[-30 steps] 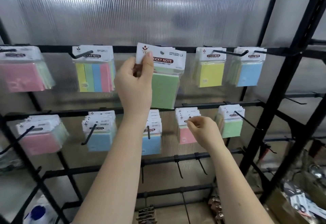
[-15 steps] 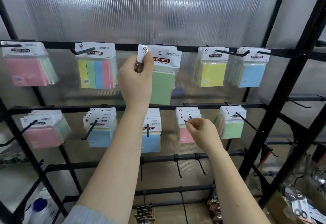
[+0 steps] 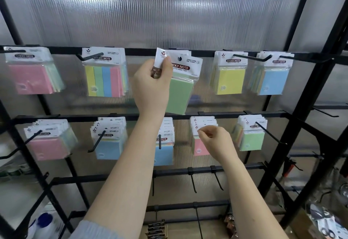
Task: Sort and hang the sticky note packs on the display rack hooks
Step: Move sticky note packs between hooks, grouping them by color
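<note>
The left hand is raised to the middle of the top rail, its thumb and fingers pinching the white header card of a green sticky note pack. The pack hangs tilted, its hole near the rail but not clearly threaded; whether the hook is through it I cannot tell. The right hand is lower, fingers curled together and pinching at the top of the pink packs on the second rail. What exactly it pinches, a card edge or the hook tip, is too small to make out.

Most of the job looks done. The top rail carries pink packs, striped multicolour packs, yellow packs and blue packs, each on its own hook. The second rail holds pink, blue, another blue and green bundles, sorted by colour. What seems left is seating the green pack, and perhaps filling the bare hooks on the third and fourth rails, if more stock remains.

The display rack is black metal tubing with slanted posts, backed by a ribbed translucent panel. Low down, some small dark items hang at the bottom rail. A white bottle with a blue cap stands at lower left, and a box holding scissors sits at lower right.
</note>
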A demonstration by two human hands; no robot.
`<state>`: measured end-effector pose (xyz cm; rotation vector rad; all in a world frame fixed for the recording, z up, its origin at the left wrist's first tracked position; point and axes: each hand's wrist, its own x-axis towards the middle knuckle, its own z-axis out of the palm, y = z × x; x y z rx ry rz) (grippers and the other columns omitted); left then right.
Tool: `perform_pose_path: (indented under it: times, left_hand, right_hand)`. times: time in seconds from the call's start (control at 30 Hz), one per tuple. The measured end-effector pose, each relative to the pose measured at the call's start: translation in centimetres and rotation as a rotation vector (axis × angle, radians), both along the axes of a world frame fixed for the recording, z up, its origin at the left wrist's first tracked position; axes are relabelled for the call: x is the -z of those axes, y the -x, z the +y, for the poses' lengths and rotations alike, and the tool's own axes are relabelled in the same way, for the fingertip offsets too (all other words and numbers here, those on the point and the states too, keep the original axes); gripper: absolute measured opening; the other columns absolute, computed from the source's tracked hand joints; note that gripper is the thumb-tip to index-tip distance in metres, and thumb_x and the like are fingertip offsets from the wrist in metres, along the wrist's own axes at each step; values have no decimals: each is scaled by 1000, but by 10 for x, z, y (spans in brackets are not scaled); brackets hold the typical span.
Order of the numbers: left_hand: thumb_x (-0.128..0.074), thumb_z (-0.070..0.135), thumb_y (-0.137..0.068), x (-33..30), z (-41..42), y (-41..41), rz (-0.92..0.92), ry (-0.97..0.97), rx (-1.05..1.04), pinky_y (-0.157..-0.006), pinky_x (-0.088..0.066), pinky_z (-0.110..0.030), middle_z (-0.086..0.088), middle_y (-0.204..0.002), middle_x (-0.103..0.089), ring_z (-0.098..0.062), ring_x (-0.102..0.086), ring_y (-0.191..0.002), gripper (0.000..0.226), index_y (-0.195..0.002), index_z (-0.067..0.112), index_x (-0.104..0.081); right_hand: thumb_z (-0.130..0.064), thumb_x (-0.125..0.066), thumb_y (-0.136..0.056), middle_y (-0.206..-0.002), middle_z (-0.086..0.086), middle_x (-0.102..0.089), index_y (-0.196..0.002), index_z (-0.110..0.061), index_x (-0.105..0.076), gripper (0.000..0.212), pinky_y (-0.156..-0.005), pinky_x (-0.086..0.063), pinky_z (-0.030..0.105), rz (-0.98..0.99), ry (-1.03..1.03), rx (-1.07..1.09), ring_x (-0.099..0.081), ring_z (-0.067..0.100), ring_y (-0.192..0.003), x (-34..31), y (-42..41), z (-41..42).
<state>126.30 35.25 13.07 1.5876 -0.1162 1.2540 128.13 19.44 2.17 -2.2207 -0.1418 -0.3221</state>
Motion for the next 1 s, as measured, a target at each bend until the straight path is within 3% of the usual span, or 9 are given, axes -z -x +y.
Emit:
perform_pose_path:
  times: [0.17, 0.27, 0.4, 0.6, 0.77, 0.83, 1.0]
  left_hand:
    - [-60, 27, -91, -11, 0, 0, -26, -14, -40, -48, -29, -13, 13, -49, -42, -1, -42, -48, 37, -58, 23, -42]
    - [-60, 24, -90, -10, -1, 0, -61, -29, -43, -48, -30, -11, 15, -50, -42, 1, -44, -49, 32, -62, 14, -49]
    - [-60, 25, -90, -5, -3, -1, -48, -68, -66, -46, -26, -13, 11, -48, -38, -4, -39, -48, 41, -56, 24, -37]
    - [-59, 27, -90, -1, -2, -12, 11, -35, -55, -45, -22, -15, 9, -46, -34, -5, -35, -45, 45, -55, 25, -31]
    - [-58, 31, -93, 5, 2, -36, 70, -6, -14, -46, -26, -14, 10, -51, -35, 0, -36, -46, 41, -59, 18, -38]
    - [-59, 34, -92, 4, 4, -48, 93, 4, -12, -46, -26, -16, 10, -53, -36, -3, -31, -48, 38, -65, 11, -47]
    - [-64, 37, -88, 1, 4, -69, 197, 61, -5, -44, -29, -13, 10, -58, -41, -1, -35, -48, 35, -74, 8, -54]
  right_hand:
    - [-16, -53, -92, -86, -2, -70, -91, -8, -72, 20, -73, -46, 23, -20, 30, -7, -64, 16, -88, -1, -1, 0]
    - [-16, -53, -92, -88, 1, -71, -91, -6, -72, 21, -73, -47, 24, -31, 50, -14, -64, 17, -88, 0, -3, -1]
    - [-16, -54, -93, -87, -3, -68, -97, -10, -73, 20, -75, -44, 21, -18, 39, -18, -63, 14, -88, 1, -5, -2]
    - [-17, -53, -94, -89, -2, -68, -99, -10, -72, 21, -61, -37, 6, -4, 50, -9, -59, 10, -82, 2, -11, -3]
    - [-18, -54, -94, -82, -8, -63, -98, -10, -71, 20, -60, -36, 7, 6, 49, 8, -59, 9, -82, 1, -16, -7]
    - [-18, -54, -94, -82, -7, -64, -98, -10, -71, 20, -61, -40, 14, 9, 51, 9, -58, 9, -80, 1, -19, -8]
    - [-22, -54, -95, -99, -1, -69, -105, -11, -70, 22, -75, -42, 21, 21, 67, 8, -58, 9, -87, 0, -29, -10]
